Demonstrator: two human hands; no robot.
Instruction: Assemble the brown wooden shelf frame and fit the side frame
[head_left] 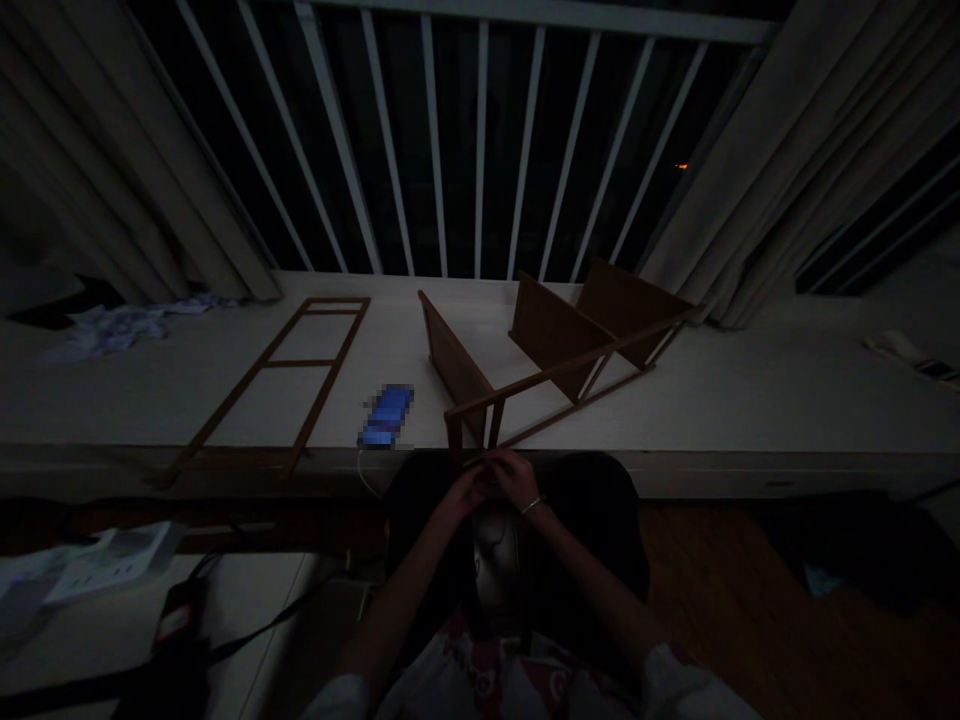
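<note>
far to your left a white power strip (112, 562) lies on a pale surface, with a dark cable (247, 632) trailing from that corner toward your lap. above it, on the long white window ledge (750, 400), a crumpled pale cloth (124, 325) sits near the left curtain (97, 170), and a flat wooden ladder-like frame (274, 378) lies on the ledge with its lower end reaching the front edge. just right of the frame a phone (386, 416) glows blue, with a thin white cord running off the ledge below it. your left hand (466, 490) and your right hand (511, 474) are drawn together at the ledge's front edge, fingers curled and touching each other, right below the near corner of the partly assembled wooden shelf (555, 360). it is too dark to say whether either hand actually holds anything or how tightly the fingers close; they seem to meet at the shelf's lower post. a thin bracelet (531, 506) circles your right wrist. the shelf lies tipped on the ledge, three brown panels standing on edge and joined by slim rails, stretching away to the right toward the right curtain (810, 150). behind everything, white window bars (480, 140) stand against the black night outside.
</note>
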